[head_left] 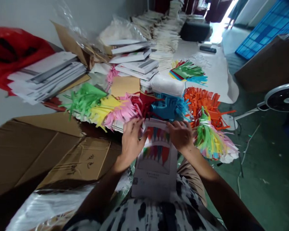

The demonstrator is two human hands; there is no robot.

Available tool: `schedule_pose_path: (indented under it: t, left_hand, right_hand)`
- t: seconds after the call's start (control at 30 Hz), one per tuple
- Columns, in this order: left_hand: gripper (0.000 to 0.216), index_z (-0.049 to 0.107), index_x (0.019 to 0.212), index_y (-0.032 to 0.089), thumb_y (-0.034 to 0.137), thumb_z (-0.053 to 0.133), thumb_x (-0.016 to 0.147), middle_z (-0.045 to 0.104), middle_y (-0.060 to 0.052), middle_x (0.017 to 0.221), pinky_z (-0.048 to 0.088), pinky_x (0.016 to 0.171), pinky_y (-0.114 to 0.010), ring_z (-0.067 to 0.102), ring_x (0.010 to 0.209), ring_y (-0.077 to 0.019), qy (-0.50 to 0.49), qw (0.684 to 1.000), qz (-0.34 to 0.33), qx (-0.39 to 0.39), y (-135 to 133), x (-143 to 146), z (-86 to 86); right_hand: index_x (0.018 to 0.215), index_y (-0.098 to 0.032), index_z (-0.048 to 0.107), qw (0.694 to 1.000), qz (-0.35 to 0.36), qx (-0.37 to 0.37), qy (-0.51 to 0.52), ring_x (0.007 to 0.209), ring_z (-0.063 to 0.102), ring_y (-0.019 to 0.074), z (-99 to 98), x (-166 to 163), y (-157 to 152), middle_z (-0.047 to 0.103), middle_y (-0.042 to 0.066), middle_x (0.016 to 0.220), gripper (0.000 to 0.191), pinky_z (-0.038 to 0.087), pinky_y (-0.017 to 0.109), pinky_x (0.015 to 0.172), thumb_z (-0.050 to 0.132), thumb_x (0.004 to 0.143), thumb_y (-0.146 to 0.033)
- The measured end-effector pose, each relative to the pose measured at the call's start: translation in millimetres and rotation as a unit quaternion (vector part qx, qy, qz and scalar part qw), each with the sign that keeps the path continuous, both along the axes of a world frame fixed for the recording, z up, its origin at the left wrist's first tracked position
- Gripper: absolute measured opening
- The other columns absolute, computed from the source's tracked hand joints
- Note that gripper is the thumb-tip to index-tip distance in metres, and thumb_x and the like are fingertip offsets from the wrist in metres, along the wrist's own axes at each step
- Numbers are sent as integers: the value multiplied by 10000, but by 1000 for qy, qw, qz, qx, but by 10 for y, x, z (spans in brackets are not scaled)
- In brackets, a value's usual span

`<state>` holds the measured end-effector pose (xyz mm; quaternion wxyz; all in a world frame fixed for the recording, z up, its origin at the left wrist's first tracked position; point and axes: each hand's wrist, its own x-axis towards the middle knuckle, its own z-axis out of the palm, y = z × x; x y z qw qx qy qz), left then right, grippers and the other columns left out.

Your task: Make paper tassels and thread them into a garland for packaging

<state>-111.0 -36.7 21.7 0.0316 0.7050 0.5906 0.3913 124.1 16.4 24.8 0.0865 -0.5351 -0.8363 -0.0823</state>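
— Handling advice, from my remote screen?

— I'd keep the printed tassel-garland packet (156, 162) flat, working its far edge evenly so the corners don't crease. Left hand (132, 137) and right hand (182, 135) bend at those corners; I cannot tell whether either grips.

— Its lie?

— Over the wearer's lap (194, 179), long axis running away from the patterned shirt (144, 213), far end pointing toward the blue paper tassels (169, 107).

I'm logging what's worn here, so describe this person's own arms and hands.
The left grip and right grip are ungloved hands; blur hides whether any rings are worn. The left forearm and right forearm are bare, with no watch or bracelet visible. The shirt is whitish with black blotches.
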Motion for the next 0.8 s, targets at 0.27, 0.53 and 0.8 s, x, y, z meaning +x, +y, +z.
schedule_pose_path:
  t: [0.27,0.53,0.8]
  left_hand:
    - [532,715,1065,178,643,787,817,732,-42,903,500,708,-271,666,787,-187,-451,827,45,-333,-670,4,-417]
    - [456,774,1016,177,572,849,802,754,-37,859,470,683,-236,642,731,-160,-529,776,-48,-340,-758,-104,-182]
    - [423,776,1177,245,568,738,907,766,-15,891,511,709,-269,660,755,-184,-478,840,18,-255,-842,-259,2]
  right_hand:
    - [1302,-288,737,999,32,-14,-11,952,609,273,75,-22,-5,707,96,1030,314,333,497,1020,534,1065,-323]
    - [1364,-262,697,982,47,25,180,1176,628,282,197,19,-63,718,102,1283,331,386,475,1101,551,1069,-300]
    - [1452,-320,581,937,73,163,302,1259,631,301,682,58,-328,706,103,1301,446,474,487,1065,595,1018,-216]
